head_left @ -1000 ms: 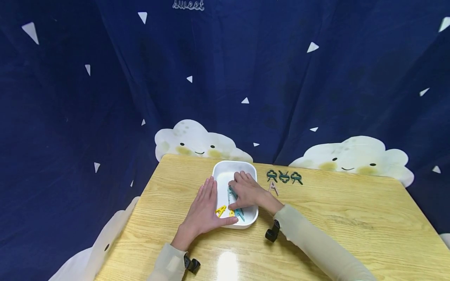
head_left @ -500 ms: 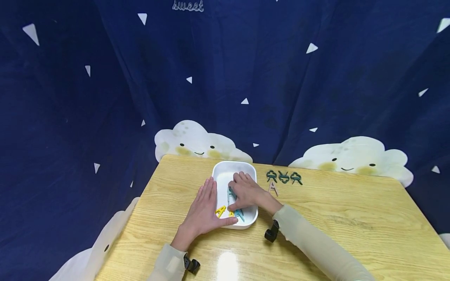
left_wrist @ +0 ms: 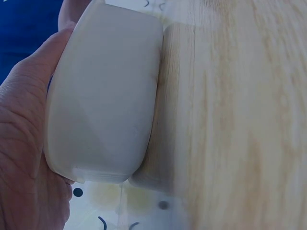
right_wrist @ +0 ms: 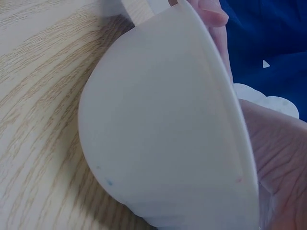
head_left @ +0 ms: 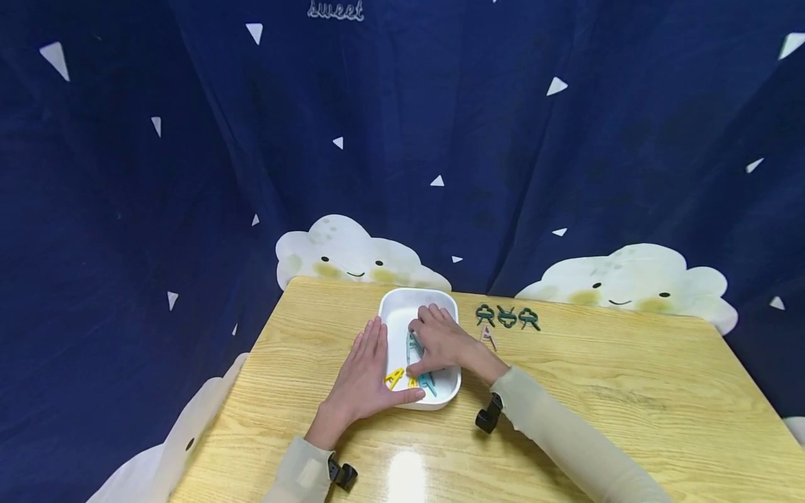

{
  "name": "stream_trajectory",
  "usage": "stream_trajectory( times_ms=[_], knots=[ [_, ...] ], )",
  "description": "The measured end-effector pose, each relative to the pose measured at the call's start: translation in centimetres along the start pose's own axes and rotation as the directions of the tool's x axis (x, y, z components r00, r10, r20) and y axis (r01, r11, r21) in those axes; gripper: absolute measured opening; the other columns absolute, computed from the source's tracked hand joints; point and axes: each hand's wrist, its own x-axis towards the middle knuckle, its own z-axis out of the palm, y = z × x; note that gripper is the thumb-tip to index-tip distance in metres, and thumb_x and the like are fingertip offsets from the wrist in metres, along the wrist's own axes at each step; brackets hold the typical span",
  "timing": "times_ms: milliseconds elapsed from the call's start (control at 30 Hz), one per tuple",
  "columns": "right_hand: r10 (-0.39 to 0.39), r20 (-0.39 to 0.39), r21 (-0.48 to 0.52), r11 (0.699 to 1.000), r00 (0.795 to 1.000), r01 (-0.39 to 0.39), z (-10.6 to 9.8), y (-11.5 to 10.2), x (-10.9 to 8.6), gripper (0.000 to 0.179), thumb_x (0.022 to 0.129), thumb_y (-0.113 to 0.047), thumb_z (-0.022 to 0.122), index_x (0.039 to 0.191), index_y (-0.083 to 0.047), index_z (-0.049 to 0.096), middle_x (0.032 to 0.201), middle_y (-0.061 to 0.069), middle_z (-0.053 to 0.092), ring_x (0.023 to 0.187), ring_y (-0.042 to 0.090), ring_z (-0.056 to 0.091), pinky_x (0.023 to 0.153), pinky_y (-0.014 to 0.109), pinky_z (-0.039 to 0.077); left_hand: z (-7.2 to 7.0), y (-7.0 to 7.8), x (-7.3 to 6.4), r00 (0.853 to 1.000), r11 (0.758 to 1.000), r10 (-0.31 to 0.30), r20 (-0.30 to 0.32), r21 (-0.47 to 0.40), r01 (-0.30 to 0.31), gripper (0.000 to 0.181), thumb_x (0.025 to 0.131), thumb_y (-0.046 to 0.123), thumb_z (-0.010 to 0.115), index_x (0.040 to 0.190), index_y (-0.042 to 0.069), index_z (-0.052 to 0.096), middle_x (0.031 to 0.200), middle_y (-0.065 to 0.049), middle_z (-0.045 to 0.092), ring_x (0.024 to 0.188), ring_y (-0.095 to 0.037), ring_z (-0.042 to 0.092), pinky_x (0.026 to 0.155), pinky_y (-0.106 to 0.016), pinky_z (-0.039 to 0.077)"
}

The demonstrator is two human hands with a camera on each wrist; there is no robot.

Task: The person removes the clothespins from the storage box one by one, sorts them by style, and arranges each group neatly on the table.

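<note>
In the head view a white plastic basin (head_left: 418, 296) stands on the wooden table. My left hand (head_left: 361, 381) rests along its left side, fingers straight, thumb over the near rim. My right hand (head_left: 443, 342) reaches inside with bent fingers. A teal clothes peg (head_left: 411, 347) shows in the gap between its thumb and forefinger; whether they pinch it I cannot tell. Below lie a yellow peg (head_left: 394, 378) and another teal peg (head_left: 429, 384), with a bit of yellow by the thumb. Both wrist views mostly show the basin's outer wall (left_wrist: 105, 91), with the left palm (left_wrist: 24, 143) against its rim.
Right of the basin, three dark green cloud-shaped clips (head_left: 506, 318) lie in a row near the table's back edge. A pale pink peg (head_left: 488, 338) lies in front of them. A dark blue curtain (head_left: 390, 140) hangs behind the wooden table (head_left: 597, 391).
</note>
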Motion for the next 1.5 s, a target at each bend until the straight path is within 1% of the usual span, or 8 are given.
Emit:
stream_trajectory(
  times_ms=[67, 267, 433, 633, 867, 1000, 1133, 1500],
  knots=[
    [0.000, -0.004, -0.001, 1.000, 1.000, 0.000, -0.3, 0.0, -0.2, 0.084, 0.069, -0.073, 0.081, 0.123, -0.009, 0.068, 0.105, 0.000, 0.049, 0.094, 0.019, 0.037, 0.078, 0.032, 0.032, 0.0, 0.1, 0.0, 1.000, 1.000, 0.003, -0.001, 0.003, -0.003, 0.147, 0.071, 0.102, 0.045, 0.164, -0.006, 0.011, 0.174, -0.020, 0.006, 0.162, -0.029, 0.003, 0.131, -0.041, 0.009],
    [0.011, -0.024, 0.007, 1.000, 1.000, -0.011, -1.3, 0.2, -0.6, 0.086, 0.070, -0.070, 0.083, 0.126, -0.007, 0.068, 0.104, 0.001, 0.048, 0.094, 0.021, 0.037, 0.080, 0.034, 0.032, -0.1, 0.2, 0.0, 1.000, 1.000, -0.010, 0.018, -0.007, 0.010, 0.147, 0.071, 0.102, 0.046, 0.164, -0.005, 0.009, 0.174, -0.020, 0.004, 0.162, -0.027, -0.001, 0.131, -0.040, 0.007],
    [0.008, -0.052, 0.023, 1.000, 0.999, -0.007, -2.2, 0.5, -0.9, 0.087, 0.069, -0.068, 0.085, 0.127, -0.006, 0.068, 0.105, 0.003, 0.049, 0.096, 0.022, 0.038, 0.084, 0.036, 0.035, -0.1, 0.2, 0.0, 0.999, 1.000, -0.025, 0.030, -0.012, 0.025, 0.147, 0.071, 0.102, 0.046, 0.165, -0.004, 0.007, 0.175, -0.017, 0.000, 0.162, -0.024, -0.004, 0.131, -0.040, 0.006],
    [0.017, -0.081, 0.036, 0.999, 0.997, -0.014, -3.1, 0.8, -1.3, 0.084, 0.068, -0.065, 0.087, 0.125, -0.006, 0.069, 0.108, 0.004, 0.049, 0.101, 0.023, 0.039, 0.087, 0.037, 0.037, -0.2, 0.2, 0.0, 0.999, 0.999, -0.023, 0.024, -0.028, 0.024, 0.147, 0.070, 0.102, 0.047, 0.165, -0.005, 0.009, 0.175, -0.017, 0.001, 0.162, -0.024, -0.004, 0.131, -0.040, 0.008],
    [0.034, -0.103, 0.045, 0.999, 0.994, -0.030, -3.8, 1.3, -1.9, 0.082, 0.068, -0.063, 0.088, 0.125, -0.006, 0.069, 0.109, 0.005, 0.050, 0.102, 0.024, 0.039, 0.088, 0.038, 0.038, -0.2, 0.2, 0.0, 1.000, 1.000, -0.015, 0.011, -0.020, 0.015, 0.146, 0.071, 0.102, 0.046, 0.165, -0.005, 0.010, 0.174, -0.018, 0.003, 0.162, -0.026, -0.001, 0.131, -0.042, 0.009],
    [0.054, -0.096, 0.054, 0.997, 0.994, -0.049, -4.2, 1.6, -2.3, 0.082, 0.069, -0.062, 0.088, 0.126, -0.006, 0.068, 0.109, 0.004, 0.048, 0.102, 0.024, 0.038, 0.087, 0.037, 0.036, 0.0, 0.2, 0.0, 1.000, 1.000, -0.009, 0.001, -0.014, 0.009, 0.146, 0.071, 0.102, 0.045, 0.164, -0.005, 0.011, 0.174, -0.019, 0.005, 0.162, -0.028, 0.003, 0.131, -0.042, 0.009],
    [0.071, -0.111, 0.059, 0.996, 0.991, -0.065, -4.6, 1.9, -2.7, 0.083, 0.066, -0.060, 0.090, 0.125, -0.006, 0.069, 0.111, 0.005, 0.050, 0.100, 0.024, 0.037, 0.084, 0.037, 0.035, 0.0, 0.1, -0.1, 1.000, 1.000, -0.013, 0.004, -0.021, 0.013, 0.147, 0.070, 0.103, 0.045, 0.165, -0.005, 0.011, 0.174, -0.018, 0.004, 0.162, -0.029, 0.005, 0.131, -0.042, 0.009],
    [0.113, -0.125, 0.078, 0.992, 0.986, -0.104, -5.4, 3.0, -4.2, 0.082, 0.066, -0.058, 0.091, 0.125, -0.005, 0.069, 0.109, 0.006, 0.049, 0.099, 0.026, 0.038, 0.082, 0.036, 0.034, 0.0, 0.3, -0.1, 0.999, 0.999, -0.034, 0.022, -0.021, 0.035, 0.148, 0.069, 0.104, 0.044, 0.165, -0.003, 0.010, 0.175, -0.016, 0.002, 0.162, -0.027, 0.002, 0.131, -0.042, 0.009]
  ],
)
